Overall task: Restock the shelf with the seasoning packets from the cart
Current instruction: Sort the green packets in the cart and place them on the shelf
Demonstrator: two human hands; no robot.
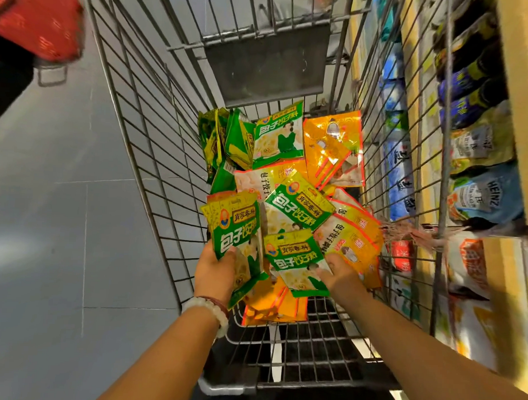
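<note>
Both hands reach into the wire cart [156,154] in the middle of the frame, where green and orange seasoning packets [333,148] lie heaped on its floor. The left hand [214,273], with a pale bead bracelet [211,310] at the wrist, grasps a green packet [235,228] held upright at lower centre, while the right hand [339,274] pinches the lower edge of another green packet [293,257] just beside it, fingers closed on it. The shelf [518,89] runs down the right edge of the frame, stocked with blurred sauce pouches [484,201] seen through the cart's side.
</note>
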